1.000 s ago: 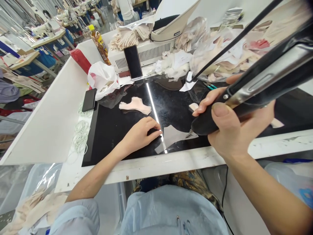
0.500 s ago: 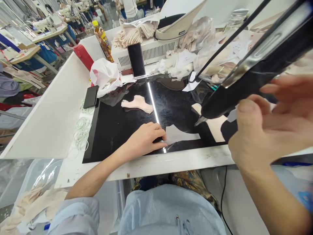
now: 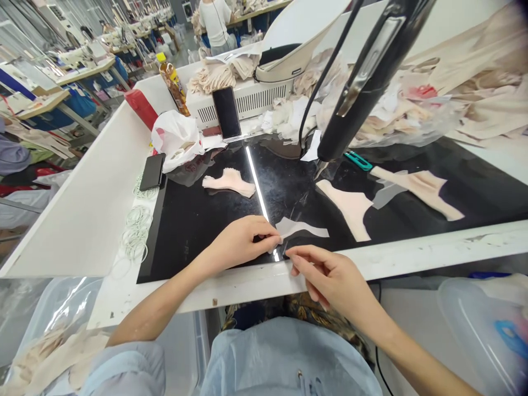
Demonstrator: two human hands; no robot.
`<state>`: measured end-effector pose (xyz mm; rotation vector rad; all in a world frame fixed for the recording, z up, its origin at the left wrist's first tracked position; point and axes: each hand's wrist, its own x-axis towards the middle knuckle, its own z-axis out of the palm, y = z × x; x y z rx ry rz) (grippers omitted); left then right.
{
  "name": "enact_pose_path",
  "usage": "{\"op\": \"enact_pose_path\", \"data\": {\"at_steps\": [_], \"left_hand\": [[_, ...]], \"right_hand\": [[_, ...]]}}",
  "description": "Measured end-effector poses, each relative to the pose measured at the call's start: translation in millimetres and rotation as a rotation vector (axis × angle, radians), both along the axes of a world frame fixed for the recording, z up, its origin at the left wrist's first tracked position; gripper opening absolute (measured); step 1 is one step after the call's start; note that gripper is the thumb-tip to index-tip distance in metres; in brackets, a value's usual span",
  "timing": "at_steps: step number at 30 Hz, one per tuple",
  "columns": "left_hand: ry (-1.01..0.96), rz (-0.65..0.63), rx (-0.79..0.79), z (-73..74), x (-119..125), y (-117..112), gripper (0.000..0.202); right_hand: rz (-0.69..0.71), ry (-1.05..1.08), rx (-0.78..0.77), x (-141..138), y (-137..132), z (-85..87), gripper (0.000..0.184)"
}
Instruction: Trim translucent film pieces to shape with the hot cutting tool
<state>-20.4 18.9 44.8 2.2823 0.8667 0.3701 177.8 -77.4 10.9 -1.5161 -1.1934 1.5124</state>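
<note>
My left hand (image 3: 241, 242) rests on the black glossy worktop (image 3: 198, 220), its fingers pinched on the left end of a thin grey cut piece (image 3: 303, 227). My right hand (image 3: 325, 275) lies at the table's white front edge. Its thumb and forefinger are pressed together at the same end of the piece, close to my left fingertips. A black corded hand tool (image 3: 363, 77) hangs free above the worktop with neither hand on it. A lit white strip (image 3: 258, 184) runs across the worktop up to my hands.
Pink fabric pieces lie at left (image 3: 229, 181), centre right (image 3: 350, 206) and right (image 3: 424, 187). A phone (image 3: 152, 171), white bag (image 3: 175, 137), rubber bands (image 3: 136, 231), bottle (image 3: 173, 85) and teal clip (image 3: 358, 160) sit around. Fabric heaps fill the back; plastic bins (image 3: 49, 319) stand below.
My right hand let go of the black tool, which swung up and away, and dropped to the grey piece. My left hand stayed on the piece and closed its fingers on its end.
</note>
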Motion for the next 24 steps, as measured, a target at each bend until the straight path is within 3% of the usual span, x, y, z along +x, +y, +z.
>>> {"op": "enact_pose_path", "data": {"at_steps": [7,16,24], "left_hand": [[0.001,-0.036,0.001,-3.8,3.2,-8.0,0.025],[0.058,-0.054,0.151,-9.0,6.7,-14.8,0.025],[0.004,0.002,0.103,-8.5,8.6,-16.0,0.024]], "right_hand": [[-0.057,0.04,0.007,-5.1,7.9,-5.0,0.037],[-0.081,0.061,0.016,-7.5,9.8,-7.8,0.032],[-0.083,0.051,0.032,-8.9,10.2,-1.9,0.025]]}}
